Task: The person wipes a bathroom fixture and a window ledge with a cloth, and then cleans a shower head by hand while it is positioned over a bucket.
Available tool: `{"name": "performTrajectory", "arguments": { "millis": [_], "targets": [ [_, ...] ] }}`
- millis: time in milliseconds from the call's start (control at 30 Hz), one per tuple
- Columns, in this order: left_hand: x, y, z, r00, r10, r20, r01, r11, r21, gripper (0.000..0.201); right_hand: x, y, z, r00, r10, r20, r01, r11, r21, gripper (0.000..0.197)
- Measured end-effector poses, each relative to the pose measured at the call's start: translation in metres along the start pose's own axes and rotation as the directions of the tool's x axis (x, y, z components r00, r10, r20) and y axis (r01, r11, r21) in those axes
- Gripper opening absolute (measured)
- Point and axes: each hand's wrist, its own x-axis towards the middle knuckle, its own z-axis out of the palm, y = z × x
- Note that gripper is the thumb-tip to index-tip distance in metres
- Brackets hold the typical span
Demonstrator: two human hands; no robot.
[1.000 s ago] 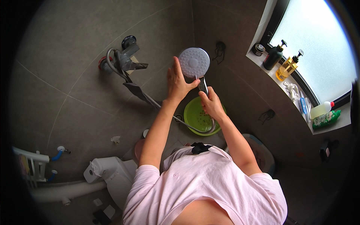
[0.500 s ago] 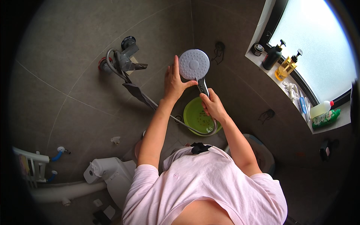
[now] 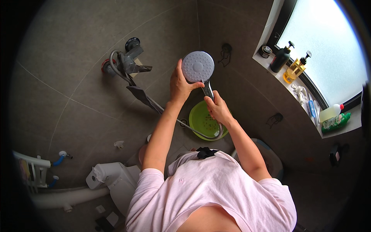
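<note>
A round hand shower (image 3: 198, 67) with a grey nozzled face is held up in front of me, its face turned toward me. My left hand (image 3: 180, 87) grips it along the left rim, with the thumb pressed at the small lever below the face. Lower down, my right hand (image 3: 219, 110) is wrapped round the dark handle. From the handle's end a grey metal hose (image 3: 219, 133) loops down and back left to the wall-mounted mixer tap (image 3: 131, 63). No water is seen coming from the nozzles.
Below the hands a green basin (image 3: 197, 123) stands on the floor. A window ledge at right carries a black pump bottle (image 3: 280, 60), a yellow pump bottle (image 3: 295, 70) and a green bottle (image 3: 335, 123). A white toilet (image 3: 121, 185) stands at lower left.
The hand shower has shifted slightly left, and its face has turned a little. Both hands keep their grip and move with it.
</note>
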Motion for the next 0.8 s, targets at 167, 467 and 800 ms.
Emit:
{"name": "performTrajectory", "arguments": {
  "millis": [167,467,800],
  "targets": [
    [0.000,-0.003,0.004,1.000,0.006,-0.029,-0.006,1.000,0.012,0.117,0.001,0.000,0.002,1.000,-0.002,-0.004,0.002,1.000,-0.010,0.028],
    [-0.001,-0.003,0.003,1.000,0.009,-0.020,-0.009,1.000,0.022,0.119,0.002,0.000,0.004,1.000,0.000,-0.009,0.000,1.000,-0.007,0.028],
    [-0.001,0.018,0.000,0.996,-0.082,0.047,0.073,0.985,0.158,0.115,0.004,0.008,0.011,1.000,-0.007,-0.028,0.009,0.999,0.053,0.027]
  ]
}}
